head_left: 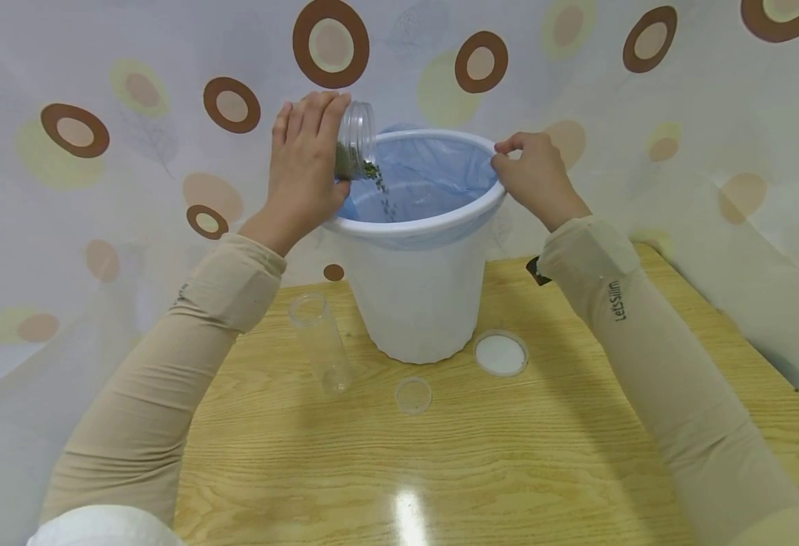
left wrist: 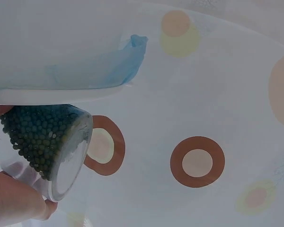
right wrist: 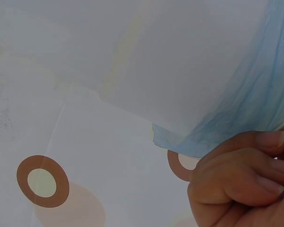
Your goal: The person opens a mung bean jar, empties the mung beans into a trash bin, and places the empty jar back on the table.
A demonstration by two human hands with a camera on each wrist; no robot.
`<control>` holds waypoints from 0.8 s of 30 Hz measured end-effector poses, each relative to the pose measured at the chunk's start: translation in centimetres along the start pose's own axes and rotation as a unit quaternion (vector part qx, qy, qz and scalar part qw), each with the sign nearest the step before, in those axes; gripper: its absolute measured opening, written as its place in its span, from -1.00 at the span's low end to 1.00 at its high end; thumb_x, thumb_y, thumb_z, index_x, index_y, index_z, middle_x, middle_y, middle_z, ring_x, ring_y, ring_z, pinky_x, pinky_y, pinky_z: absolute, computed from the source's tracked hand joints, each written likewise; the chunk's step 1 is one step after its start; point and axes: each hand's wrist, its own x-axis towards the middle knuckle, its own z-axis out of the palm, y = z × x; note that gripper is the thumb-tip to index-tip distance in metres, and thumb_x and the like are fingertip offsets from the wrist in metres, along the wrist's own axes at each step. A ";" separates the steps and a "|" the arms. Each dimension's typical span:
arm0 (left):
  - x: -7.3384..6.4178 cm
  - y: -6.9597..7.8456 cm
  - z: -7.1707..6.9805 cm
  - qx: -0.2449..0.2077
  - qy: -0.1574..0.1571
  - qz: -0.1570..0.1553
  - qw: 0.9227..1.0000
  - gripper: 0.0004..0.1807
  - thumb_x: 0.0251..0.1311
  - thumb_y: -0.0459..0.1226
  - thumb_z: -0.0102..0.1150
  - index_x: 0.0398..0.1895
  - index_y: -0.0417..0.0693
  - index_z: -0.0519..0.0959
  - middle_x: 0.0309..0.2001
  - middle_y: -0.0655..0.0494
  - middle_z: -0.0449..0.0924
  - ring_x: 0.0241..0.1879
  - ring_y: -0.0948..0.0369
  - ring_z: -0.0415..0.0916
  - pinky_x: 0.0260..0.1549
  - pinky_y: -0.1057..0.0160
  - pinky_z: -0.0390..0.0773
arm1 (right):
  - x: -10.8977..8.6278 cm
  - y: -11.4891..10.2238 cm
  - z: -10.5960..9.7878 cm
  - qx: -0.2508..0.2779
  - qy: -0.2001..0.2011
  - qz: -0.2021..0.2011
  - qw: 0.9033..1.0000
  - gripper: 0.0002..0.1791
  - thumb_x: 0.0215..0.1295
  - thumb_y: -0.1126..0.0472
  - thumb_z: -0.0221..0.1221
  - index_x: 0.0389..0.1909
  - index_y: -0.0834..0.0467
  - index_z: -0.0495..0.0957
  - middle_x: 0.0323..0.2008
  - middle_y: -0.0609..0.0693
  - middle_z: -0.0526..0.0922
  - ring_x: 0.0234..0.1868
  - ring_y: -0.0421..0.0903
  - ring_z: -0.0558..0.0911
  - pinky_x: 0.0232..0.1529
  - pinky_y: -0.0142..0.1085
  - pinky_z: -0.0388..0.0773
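My left hand [head_left: 306, 152] grips a clear jar [head_left: 365, 121] tipped over the left rim of a white bin [head_left: 416, 296]. Small green beans, like mung beans [head_left: 375, 174], spill from its mouth and fall into the bin. In the left wrist view, more of the green beans [left wrist: 38, 135] lie along the jar's side towards its base. A blue plastic bag [head_left: 433, 163] lines the bin and folds over the rim. At the right rim, my right hand [head_left: 538, 176] pinches the edge with thumb and curled fingers; the bag [right wrist: 255, 94] hangs beside it in the right wrist view.
On the wooden table [head_left: 344, 470], a tall clear container [head_left: 324, 345] stands left of the bin. A small clear disc [head_left: 413, 395] and a round white lid [head_left: 501, 355] lie in front. Something black [head_left: 538, 271] sits near my right sleeve. A patterned wall covering [head_left: 146, 152] rises behind.
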 end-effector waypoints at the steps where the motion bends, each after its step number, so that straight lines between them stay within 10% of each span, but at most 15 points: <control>1: 0.0 0.0 0.0 0.000 -0.001 0.000 1.000 -0.04 -0.06 -0.34 0.40 0.43 -0.11 0.10 0.39 -0.04 0.11 0.43 0.03 -0.07 0.40 0.12 -0.33 | 0.0 0.0 0.0 -0.001 0.001 -0.002 1.000 -0.48 0.44 0.07 -0.14 0.35 0.16 0.32 0.17 0.15 0.46 -0.09 -0.05 0.48 -0.17 -0.34 0.45; 24: 0.0 0.2 -0.2 0.007 -0.001 0.006 1.000 -0.05 -0.06 -0.35 0.39 0.43 -0.12 0.09 0.38 -0.04 0.12 0.43 0.03 -0.07 0.41 0.12 -0.32 | -0.1 0.0 -0.1 -0.005 0.003 -0.007 1.000 -0.48 0.44 0.08 -0.14 0.35 0.17 0.32 0.14 0.15 0.47 -0.12 -0.06 0.47 -0.21 -0.34 0.42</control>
